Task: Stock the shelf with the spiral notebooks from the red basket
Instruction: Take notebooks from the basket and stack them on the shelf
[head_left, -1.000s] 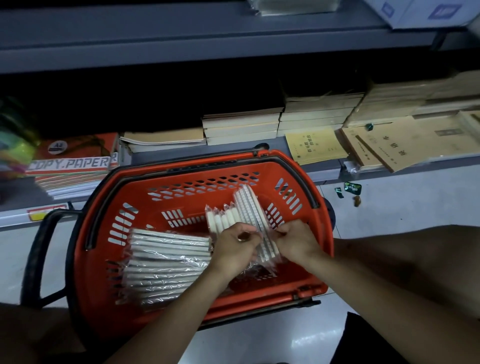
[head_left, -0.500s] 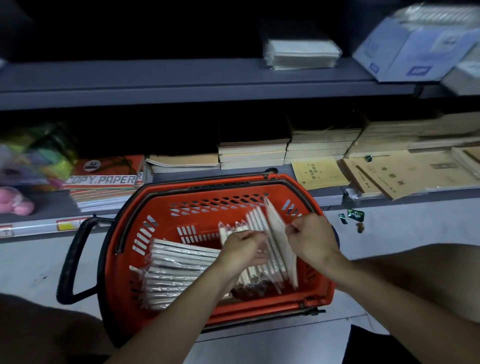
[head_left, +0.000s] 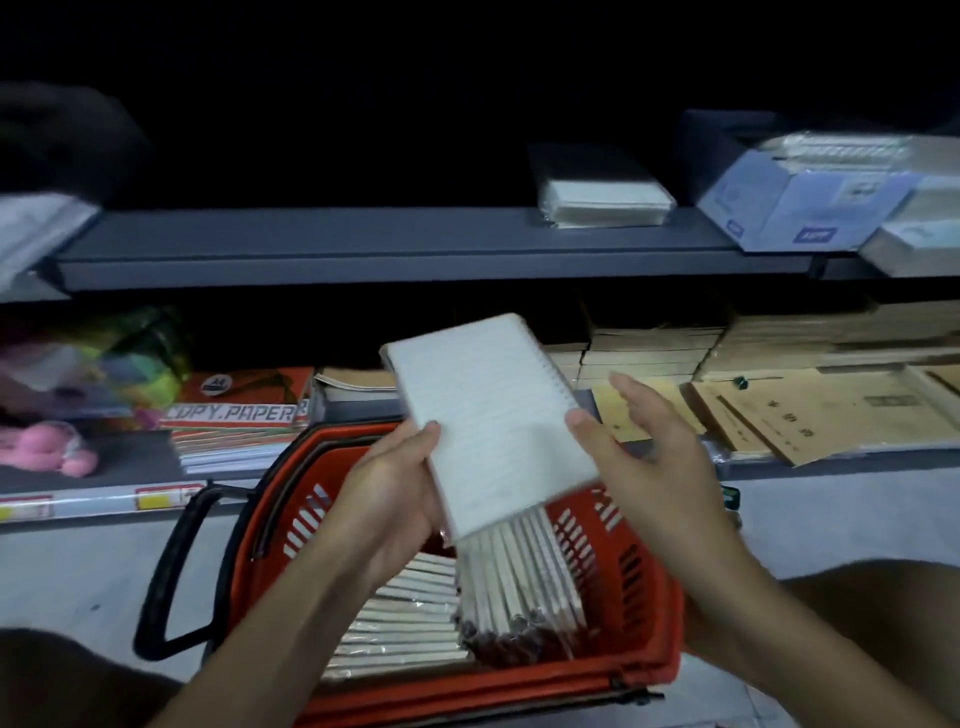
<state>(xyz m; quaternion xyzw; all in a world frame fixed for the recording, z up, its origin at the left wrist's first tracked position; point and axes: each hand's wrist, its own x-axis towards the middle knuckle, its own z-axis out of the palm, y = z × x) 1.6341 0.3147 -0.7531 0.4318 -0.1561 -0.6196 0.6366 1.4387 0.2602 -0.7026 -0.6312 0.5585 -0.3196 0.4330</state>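
**Notebook lifted clear, shelf ahead**

Held above the red basket (head_left: 644, 613): one white spiral notebook (head_left: 493, 421), face toward the camera, wire spine along its right edge, long axis running from lower right near the wrists up and slightly left toward the shelving. Gripped along its lower left edge by the left hand (head_left: 389, 483), thumb on the cover, fingers curled behind. Right hand (head_left: 644, 447) spread, fingers straight and apart, thumb tip touching or just beside the notebook's right edge near the spine; no firm hold visible there, though blur leaves the contact uncertain.

Below, inside the basket: a wrapped bundle of notebooks (head_left: 519, 577) standing on edge toward the right wall, and a flat wrapped stack (head_left: 400, 613) lying at the left. Plenty left to stock, judging by both packs.

Straight beyond the notebook's far end: the grey upper shelf (head_left: 363, 244), bare along its front edge to the left of a wrapped pack of pads (head_left: 602, 200). Lower shelf crowded with a copy-paper ream (head_left: 239, 410) and tan ledgers (head_left: 821, 410).

Likely next: forward and up from the left hand, notebook's far short edge leading, with the left hand nearer and already carrying. Risk: single-edge grip letting the notebook droop or twist.
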